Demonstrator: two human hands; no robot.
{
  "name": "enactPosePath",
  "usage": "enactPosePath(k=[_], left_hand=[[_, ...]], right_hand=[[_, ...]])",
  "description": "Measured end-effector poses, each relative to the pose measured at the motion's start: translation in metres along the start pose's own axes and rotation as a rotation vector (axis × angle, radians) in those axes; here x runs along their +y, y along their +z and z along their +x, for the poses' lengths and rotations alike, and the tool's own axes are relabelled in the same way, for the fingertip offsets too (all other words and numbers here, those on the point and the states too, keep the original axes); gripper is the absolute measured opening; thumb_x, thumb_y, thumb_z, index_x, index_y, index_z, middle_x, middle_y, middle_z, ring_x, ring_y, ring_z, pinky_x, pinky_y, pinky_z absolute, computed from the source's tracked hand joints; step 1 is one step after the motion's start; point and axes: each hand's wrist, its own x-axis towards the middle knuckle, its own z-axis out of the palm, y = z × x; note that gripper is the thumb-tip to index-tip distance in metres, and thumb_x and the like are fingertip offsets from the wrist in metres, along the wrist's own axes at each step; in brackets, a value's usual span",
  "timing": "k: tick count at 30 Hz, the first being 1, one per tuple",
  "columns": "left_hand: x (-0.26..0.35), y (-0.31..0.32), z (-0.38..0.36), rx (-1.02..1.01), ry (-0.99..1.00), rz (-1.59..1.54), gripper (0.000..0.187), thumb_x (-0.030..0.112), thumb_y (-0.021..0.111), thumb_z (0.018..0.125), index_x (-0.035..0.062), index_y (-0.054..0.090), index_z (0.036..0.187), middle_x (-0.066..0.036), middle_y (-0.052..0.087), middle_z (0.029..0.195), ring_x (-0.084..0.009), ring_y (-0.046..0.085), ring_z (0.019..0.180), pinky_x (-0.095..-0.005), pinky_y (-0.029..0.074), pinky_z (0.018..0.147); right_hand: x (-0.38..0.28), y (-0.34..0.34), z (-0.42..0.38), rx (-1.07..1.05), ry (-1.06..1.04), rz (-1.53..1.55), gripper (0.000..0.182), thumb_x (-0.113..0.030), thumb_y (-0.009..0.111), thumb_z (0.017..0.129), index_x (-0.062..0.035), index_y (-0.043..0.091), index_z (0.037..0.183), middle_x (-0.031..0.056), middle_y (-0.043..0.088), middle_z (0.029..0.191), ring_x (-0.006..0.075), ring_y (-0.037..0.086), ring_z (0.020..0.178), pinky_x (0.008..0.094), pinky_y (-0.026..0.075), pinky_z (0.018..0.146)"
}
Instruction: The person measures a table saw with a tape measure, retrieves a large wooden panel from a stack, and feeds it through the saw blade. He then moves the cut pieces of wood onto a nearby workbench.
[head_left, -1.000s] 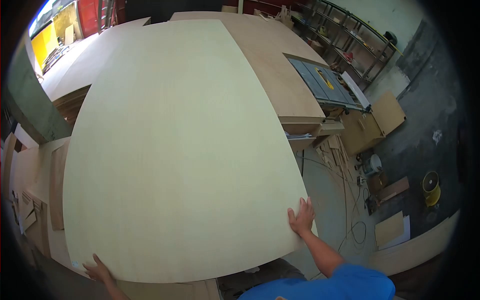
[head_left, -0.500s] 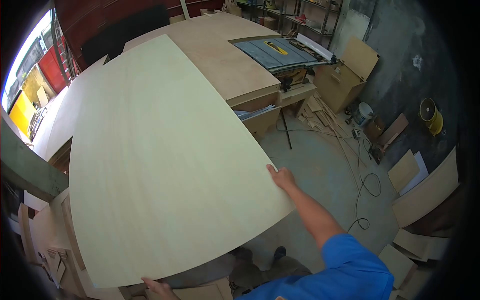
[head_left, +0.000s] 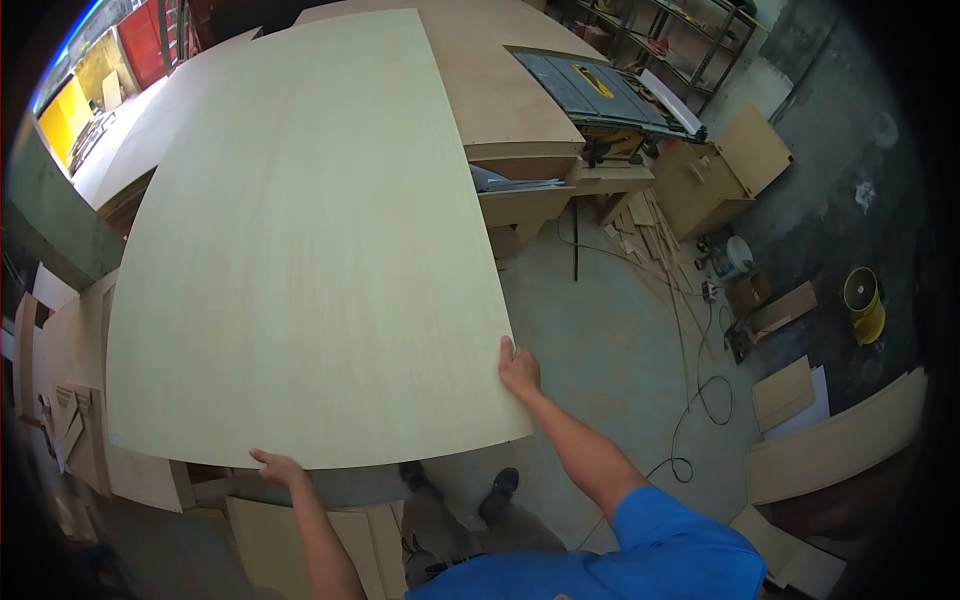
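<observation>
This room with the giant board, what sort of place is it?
Probably a woodworking shop: there's a big pale board, what looks like a table saw, and thin wood strips lying on the floor.

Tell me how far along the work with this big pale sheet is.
Looks done: the far end of the pale sheet appears to lie over the brown worktop. In hand: the left hand holds its near edge, the right hand its right edge. Left, it seems: letting go, and perhaps placing the near end, which juts out over the floor.
</observation>
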Motion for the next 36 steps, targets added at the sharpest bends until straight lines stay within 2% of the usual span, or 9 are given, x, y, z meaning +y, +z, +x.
enactPosePath(k=[9,11,18,20,21,22,25,29,36], left_hand=[[0.005,0.001,0.207,0.006,0.244,0.03,0.084,0.065,0.045,0.097,-0.0171,0.062,0.096,-0.026,0.066,0.093,-0.0368,0.059,0.085,-0.0471,0.048,0.08],[0.024,-0.005,0.255,-0.088,0.277,0.091,0.084,0.065,0.045,0.097,-0.0163,0.061,0.114,-0.03,0.065,0.115,-0.0407,0.063,0.108,-0.0451,0.05,0.091],[0.102,0.01,0.375,-0.222,0.085,0.294,0.086,0.069,0.045,0.095,-0.0126,0.064,0.113,-0.025,0.068,0.114,-0.037,0.064,0.104,-0.0442,0.049,0.091],[0.111,0.018,0.393,-0.233,0.06,0.222,0.087,0.071,0.044,0.095,-0.0122,0.065,0.111,-0.024,0.068,0.111,-0.035,0.065,0.1,-0.0434,0.05,0.089],[0.113,0.019,0.4,-0.242,0.021,0.219,0.087,0.071,0.044,0.095,-0.012,0.066,0.109,-0.023,0.068,0.11,-0.0337,0.065,0.098,-0.0426,0.051,0.087],[0.115,0.022,0.396,-0.258,0.041,0.18,0.088,0.071,0.043,0.095,-0.0122,0.066,0.108,-0.022,0.069,0.109,-0.033,0.065,0.097,-0.0423,0.051,0.086],[0.101,0.012,0.366,-0.274,0.09,0.102,0.088,0.071,0.041,0.096,-0.0127,0.066,0.106,-0.022,0.069,0.104,-0.0312,0.064,0.092,-0.0417,0.051,0.083],[0.074,-0.004,0.29,-0.302,0.17,0.169,0.087,0.068,0.038,0.098,-0.0136,0.066,0.103,-0.021,0.07,0.098,-0.03,0.065,0.088,-0.0428,0.05,0.08],[0.009,-0.043,0.066,-0.504,-0.004,-0.262,0.077,0.057,0.036,0.104,-0.0145,0.058,0.12,-0.019,0.066,0.116,-0.0288,0.063,0.101,-0.0404,0.05,0.091]], right_hand=[[-0.044,0.108,-0.145,-0.094,0.114,0.24,0.071,-0.052,0.038,0.103,0.0107,0.063,0.08,0.0339,0.063,0.078,0.0504,0.065,0.083,0.0502,0.05,0.077],[-0.05,0.143,-0.176,-0.133,0.101,0.352,0.064,-0.048,0.042,0.103,0.0096,0.063,0.089,0.0297,0.066,0.079,0.0462,0.066,0.083,0.0479,0.05,0.077],[-0.116,0.205,-0.263,-0.318,-0.122,0.773,0.053,-0.043,0.042,0.106,0.0047,0.055,0.125,0.0214,0.066,0.112,0.0307,0.062,0.109,0.0386,0.045,0.095],[-0.132,0.184,-0.27,-0.544,0.045,0.702,0.054,-0.044,0.042,0.106,0.0041,0.054,0.127,0.021,0.066,0.111,0.0306,0.062,0.109,0.0386,0.045,0.095],[-0.133,0.188,-0.273,-0.454,0.009,0.78,0.051,-0.045,0.043,0.106,0.0027,0.057,0.116,0.0124,0.062,0.092,0.0211,0.058,0.089,0.0348,0.046,0.08],[-0.134,0.192,-0.277,-0.366,-0.034,0.852,0.05,-0.046,0.045,0.105,0.0014,0.061,0.105,0.0037,0.057,0.073,0.0117,0.054,0.07,0.031,0.047,0.064],[-0.134,0.131,-0.27,-0.546,0.148,0.773,0.052,-0.046,0.045,0.105,0.0033,0.061,0.103,0.0036,0.058,0.074,0.0113,0.053,0.071,0.0317,0.047,0.063],[-0.063,0.117,-0.239,-0.564,0.241,0.771,0.053,-0.044,0.047,0.105,0.0073,0.063,0.108,0.0096,0.065,0.097,0.012,0.055,0.088,0.0303,0.049,0.08],[0.087,-0.001,-0.174,-0.349,0.196,0.606,0.052,-0.044,0.046,0.105,0.0047,0.063,0.113,0.0068,0.066,0.097,0.0119,0.056,0.089,0.031,0.049,0.081]])
